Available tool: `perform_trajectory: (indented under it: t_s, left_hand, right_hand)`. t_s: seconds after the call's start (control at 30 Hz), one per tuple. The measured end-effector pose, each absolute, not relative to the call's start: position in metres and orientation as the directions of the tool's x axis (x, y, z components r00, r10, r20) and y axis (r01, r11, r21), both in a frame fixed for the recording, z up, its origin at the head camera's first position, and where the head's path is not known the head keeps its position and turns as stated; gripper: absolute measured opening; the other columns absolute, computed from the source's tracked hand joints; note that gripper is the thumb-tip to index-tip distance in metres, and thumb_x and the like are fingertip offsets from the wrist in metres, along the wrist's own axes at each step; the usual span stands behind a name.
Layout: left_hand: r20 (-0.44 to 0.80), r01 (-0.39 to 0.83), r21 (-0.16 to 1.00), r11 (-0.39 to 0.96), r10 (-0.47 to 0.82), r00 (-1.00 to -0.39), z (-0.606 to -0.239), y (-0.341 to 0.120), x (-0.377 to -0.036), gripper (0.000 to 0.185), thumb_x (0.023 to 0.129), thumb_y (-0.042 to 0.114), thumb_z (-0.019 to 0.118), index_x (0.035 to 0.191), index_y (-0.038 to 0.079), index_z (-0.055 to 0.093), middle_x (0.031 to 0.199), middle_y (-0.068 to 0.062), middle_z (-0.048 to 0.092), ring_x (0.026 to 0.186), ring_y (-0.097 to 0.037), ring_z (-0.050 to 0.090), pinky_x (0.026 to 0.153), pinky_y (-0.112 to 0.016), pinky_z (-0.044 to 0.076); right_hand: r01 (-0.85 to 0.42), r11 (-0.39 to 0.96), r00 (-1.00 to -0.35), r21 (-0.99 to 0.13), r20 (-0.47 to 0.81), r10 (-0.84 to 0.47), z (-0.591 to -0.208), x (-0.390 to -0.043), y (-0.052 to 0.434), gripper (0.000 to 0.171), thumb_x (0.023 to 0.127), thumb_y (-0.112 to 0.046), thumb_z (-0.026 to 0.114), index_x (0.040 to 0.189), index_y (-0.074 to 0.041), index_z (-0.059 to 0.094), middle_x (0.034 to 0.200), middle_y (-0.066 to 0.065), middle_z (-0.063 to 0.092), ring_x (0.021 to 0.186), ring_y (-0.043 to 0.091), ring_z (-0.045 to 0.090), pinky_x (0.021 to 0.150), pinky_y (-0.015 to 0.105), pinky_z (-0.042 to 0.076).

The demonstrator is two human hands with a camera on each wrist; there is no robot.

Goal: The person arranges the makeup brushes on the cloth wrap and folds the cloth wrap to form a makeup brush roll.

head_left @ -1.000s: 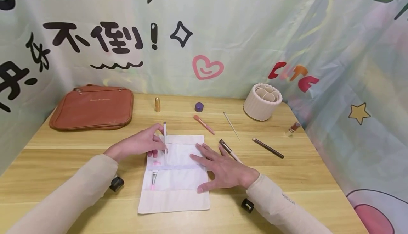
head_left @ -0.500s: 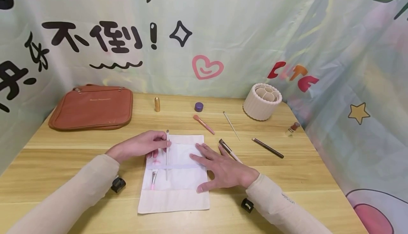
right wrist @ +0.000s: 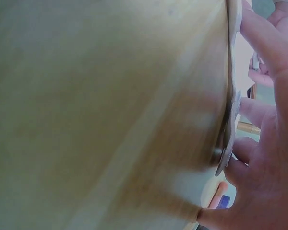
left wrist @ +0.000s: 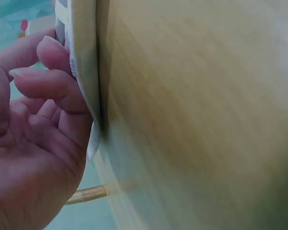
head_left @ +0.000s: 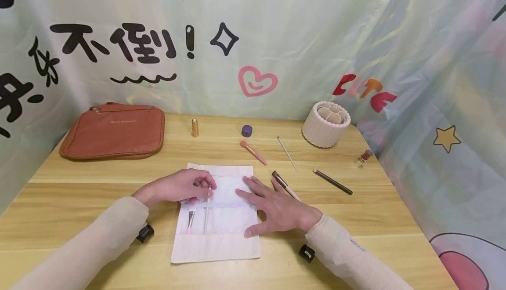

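The left hand [head_left: 179,186] pinches a white brush [head_left: 206,214] at its top end, fingers curled round it; the brush lies under the purple band of the cloth roll [head_left: 221,241] (beside a pink brush [head_left: 191,220]). The right hand [head_left: 276,208] presses flat, fingers spread, on the roll's right edge. Bare table [head_left: 375,219] lies open to the right; a brown pouch [head_left: 112,129] sits far left.

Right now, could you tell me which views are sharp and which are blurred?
Head view: evenly lit and sharp, the white pouch and both hands clear. Left wrist view: the table is a close blur. Right wrist view: likewise soft, with only the right hand readable.
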State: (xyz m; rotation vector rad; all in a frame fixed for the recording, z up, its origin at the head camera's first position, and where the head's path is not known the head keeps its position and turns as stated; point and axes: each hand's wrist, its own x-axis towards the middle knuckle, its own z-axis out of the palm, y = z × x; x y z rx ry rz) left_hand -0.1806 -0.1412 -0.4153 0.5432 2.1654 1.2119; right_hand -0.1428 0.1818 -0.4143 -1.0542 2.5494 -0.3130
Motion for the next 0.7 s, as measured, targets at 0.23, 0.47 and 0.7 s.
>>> perform_trajectory:
  t_s: [0.23,0.47,0.7]
  left_hand:
    - [-0.194,0.296,0.739,0.605,0.613,-0.766,-0.410,-0.143,-0.178,0.015,0.101,0.026,0.079,0.114,0.019,0.077,0.104,0.003,0.071,0.089,-0.013,0.061,0.082,-0.031,0.051]
    - [-0.095,0.427,0.600,0.677,0.590,-0.802,-0.400,-0.172,-0.165,0.048,0.100,0.041,0.080,0.139,0.016,0.072,0.142,-0.008,0.066,0.129,-0.032,0.061,0.108,-0.055,0.052]
    - [-0.177,0.479,0.571,0.667,0.670,-0.721,-0.401,-0.199,-0.139,0.107,0.089,0.068,0.080,0.169,0.009,0.040,0.182,-0.016,0.022,0.168,-0.050,0.009,0.126,-0.081,0.015]
  right_hand:
    - [-0.627,0.704,-0.659,-0.334,-0.255,-0.708,-0.416,-0.143,0.182,0.101,0.094,-0.074,0.069,0.175,-0.030,0.028,0.186,0.004,0.003,0.172,0.029,0.007,0.130,0.078,0.009]
    - [-0.640,0.685,-0.644,-0.347,-0.244,-0.725,-0.418,-0.142,0.181,0.101,0.094,-0.074,0.070,0.175,-0.029,0.027,0.186,0.005,0.005,0.172,0.030,0.009,0.129,0.080,0.009]
    - [-0.636,0.703,-0.659,-0.317,-0.251,-0.709,-0.415,-0.142,0.182,0.103,0.094,-0.077,0.068,0.175,-0.031,0.025,0.186,0.003,0.002,0.172,0.026,0.006,0.130,0.078,0.008]
